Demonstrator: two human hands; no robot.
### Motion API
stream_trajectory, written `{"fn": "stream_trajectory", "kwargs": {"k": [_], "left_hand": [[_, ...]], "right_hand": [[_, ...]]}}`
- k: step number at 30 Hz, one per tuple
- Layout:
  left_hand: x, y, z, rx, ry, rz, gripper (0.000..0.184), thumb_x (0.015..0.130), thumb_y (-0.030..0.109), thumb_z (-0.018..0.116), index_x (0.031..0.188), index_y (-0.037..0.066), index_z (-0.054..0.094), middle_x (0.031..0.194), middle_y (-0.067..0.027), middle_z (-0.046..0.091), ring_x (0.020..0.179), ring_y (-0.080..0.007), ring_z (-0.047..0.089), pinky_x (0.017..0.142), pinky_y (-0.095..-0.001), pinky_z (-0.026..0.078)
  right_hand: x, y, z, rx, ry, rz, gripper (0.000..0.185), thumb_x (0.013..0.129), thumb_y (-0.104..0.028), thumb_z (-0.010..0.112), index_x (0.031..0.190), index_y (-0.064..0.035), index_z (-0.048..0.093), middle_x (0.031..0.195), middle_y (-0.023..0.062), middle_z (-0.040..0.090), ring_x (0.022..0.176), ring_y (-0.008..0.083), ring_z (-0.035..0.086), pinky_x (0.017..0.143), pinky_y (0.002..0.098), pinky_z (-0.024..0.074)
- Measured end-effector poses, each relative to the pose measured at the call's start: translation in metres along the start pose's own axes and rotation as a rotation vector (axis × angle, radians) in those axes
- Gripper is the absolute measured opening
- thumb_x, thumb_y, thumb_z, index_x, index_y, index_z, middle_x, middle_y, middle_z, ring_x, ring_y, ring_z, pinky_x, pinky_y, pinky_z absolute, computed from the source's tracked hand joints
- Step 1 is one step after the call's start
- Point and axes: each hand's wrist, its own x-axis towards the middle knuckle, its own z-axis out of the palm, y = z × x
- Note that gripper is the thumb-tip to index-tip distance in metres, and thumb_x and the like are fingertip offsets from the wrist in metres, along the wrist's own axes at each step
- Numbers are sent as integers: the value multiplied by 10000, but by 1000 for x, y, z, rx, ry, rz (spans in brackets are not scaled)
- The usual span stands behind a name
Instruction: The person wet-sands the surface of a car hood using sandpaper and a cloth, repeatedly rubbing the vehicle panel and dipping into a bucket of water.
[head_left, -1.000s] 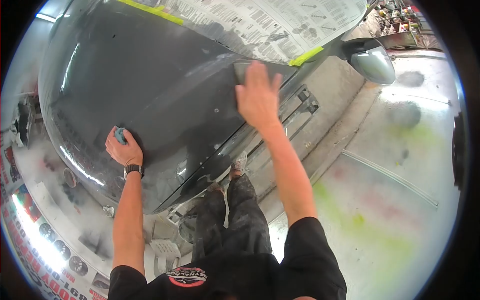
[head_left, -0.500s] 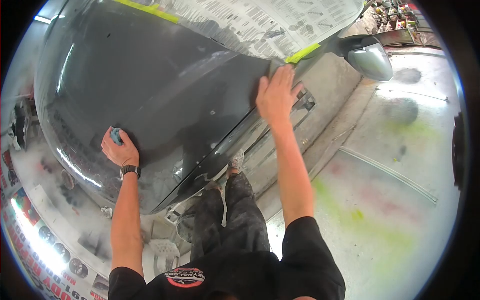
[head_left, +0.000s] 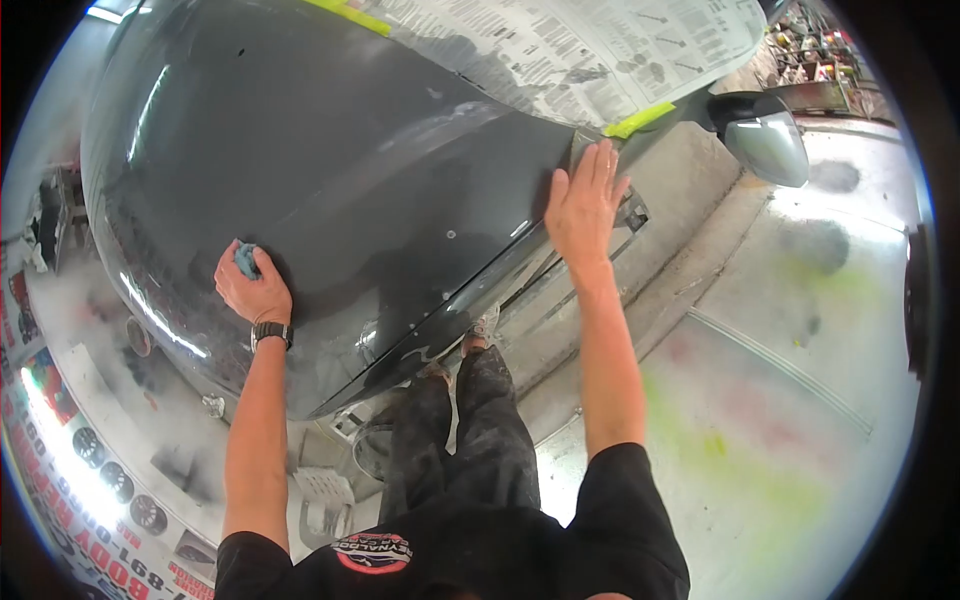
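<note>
Masking tape point(head_left: 642, 120) risking a snag

The left hand point(head_left: 256, 292) is holding a blue wad point(head_left: 246, 260) in curled fingers, over the dark hood point(head_left: 350, 170). The right hand point(head_left: 583, 215) is lying flat, fingers extended, at the hood's edge, seemingly covering a grey pad point(head_left: 580, 148); whether it is gripping that, I cannot tell. Overreaching could be lifting the tape and newspaper point(head_left: 600, 50); uneven pressure could be scoring the edge.

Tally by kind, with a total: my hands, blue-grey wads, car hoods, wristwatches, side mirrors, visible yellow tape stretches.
Left hand and right hand: 2
Blue-grey wad: 1
Car hood: 1
Wristwatch: 1
Side mirror: 1
Yellow tape stretches: 2
Total: 8
</note>
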Motion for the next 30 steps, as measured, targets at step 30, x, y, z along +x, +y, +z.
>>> {"fn": "stream_trajectory", "kwargs": {"k": [30], "left_hand": [[0,5,-4,-6,8,-1,389,951,297,699,1285,101,669,1281,-128,671,1228,-356,594,1058,-510,448]], "right_hand": [[12,-8,-17,-31,-46,45,691,1045,-375,533,1503,127,406,1625,300,368,1529,450,333,1193,756,210]]}}
